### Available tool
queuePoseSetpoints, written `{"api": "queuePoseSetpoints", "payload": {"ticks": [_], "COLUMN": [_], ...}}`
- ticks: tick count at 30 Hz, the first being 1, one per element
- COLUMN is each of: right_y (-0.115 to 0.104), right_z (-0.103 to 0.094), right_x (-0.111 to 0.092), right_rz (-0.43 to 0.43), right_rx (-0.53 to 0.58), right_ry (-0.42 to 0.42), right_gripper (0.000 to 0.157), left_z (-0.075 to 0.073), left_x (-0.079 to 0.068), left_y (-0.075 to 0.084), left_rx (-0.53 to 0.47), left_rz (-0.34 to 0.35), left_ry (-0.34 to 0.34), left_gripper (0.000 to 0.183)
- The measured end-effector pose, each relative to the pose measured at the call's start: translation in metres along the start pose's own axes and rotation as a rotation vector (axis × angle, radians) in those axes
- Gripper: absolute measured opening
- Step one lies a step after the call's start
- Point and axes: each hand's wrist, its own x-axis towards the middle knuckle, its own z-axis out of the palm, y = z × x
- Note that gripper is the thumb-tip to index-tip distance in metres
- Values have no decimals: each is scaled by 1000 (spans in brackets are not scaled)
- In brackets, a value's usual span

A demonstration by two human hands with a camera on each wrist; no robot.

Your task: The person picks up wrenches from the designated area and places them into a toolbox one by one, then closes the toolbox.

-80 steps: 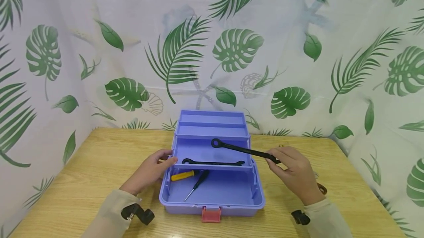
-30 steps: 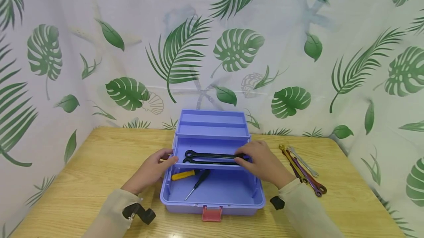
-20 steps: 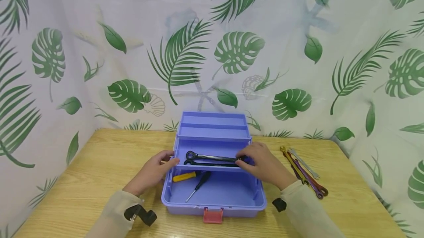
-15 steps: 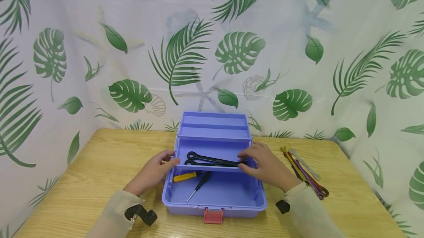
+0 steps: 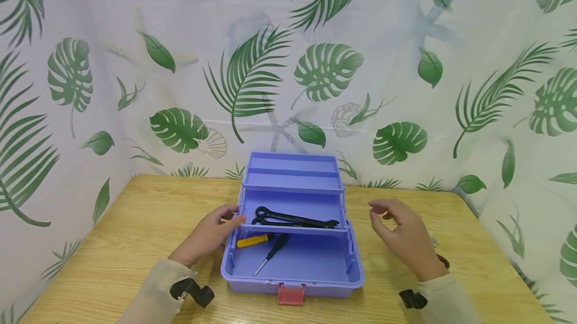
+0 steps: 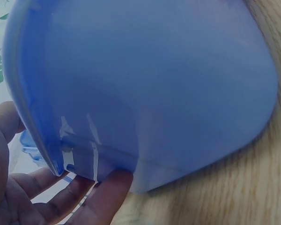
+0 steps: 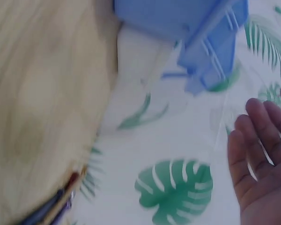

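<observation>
A purple toolbox [image 5: 293,289] with a pink latch [image 5: 290,294] stands unfolded on the wooden table. My left hand [image 5: 208,232] holds its left side by the tray's edge; in the left wrist view, fingers [image 6: 107,194] lie against the blue-looking outer wall. Two black wrenches lie in the middle tray, the rear wrench [image 5: 295,217] crossing over the front wrench [image 5: 272,222]. In the bottom compartment are a yellow-handled screwdriver [image 5: 252,241] and a black-handled screwdriver [image 5: 276,249]. My right hand [image 5: 403,234] hovers empty right of the box, fingers loosely bent.
Several coloured wrenches [image 7: 54,206] lie on the table [image 5: 487,244] at the right, mostly hidden behind my right hand in the head view. A leaf-printed curtain [image 5: 360,23] hangs behind and along both sides. The upper tray [image 5: 293,181] holds no tools.
My right hand carried a black wrench into the middle tray, laid it by the other one and let go. It has drawn back rightward, empty. My left hand has stayed at the box.
</observation>
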Motion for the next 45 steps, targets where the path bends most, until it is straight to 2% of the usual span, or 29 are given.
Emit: {"api": "queuePoseSetpoints", "payload": {"ticks": [4,8,11,14,19,23,30,34,39,45], "right_y": [10,18,29,41,55,67,87,93,97,99], "right_z": [-19,-33,-38,-42,-48,-51,-67,-68,-63,-61], "right_x": [-2,-5,-11,-15,-19,-22,-33,-36,-40,-46], "right_rz": [118,344,505,596,682,745,836,863,856,827], "right_rx": [-7,-117,-239,-322,-357,-344,-339,-328,-313,-302], "right_ry": [33,36,-40,-165,-342,-434,-486,-530,-589,-587], "right_gripper": [18,17,25,29,29,32,33,29,30,34], "left_z": [1,2,1,0,-1,0,0,-2,-1,1], "left_x": [0,0,0,-1,-1,-1,-2,-5,-5,-4], "left_y": [2,2,1,1,1,2,3,4,5,4], "left_rx": [-7,-10,-8,-10,-9,-6,0,-7,-8,-7], "left_rz": [0,-2,-4,-9,-16,-14,-7,-5,-5,-9], "left_ry": [-3,-3,-6,-5,-4,-8,-11,-12,-18,-19], "left_gripper": [49,49,51,52,53,54,54,52,53,53]}}
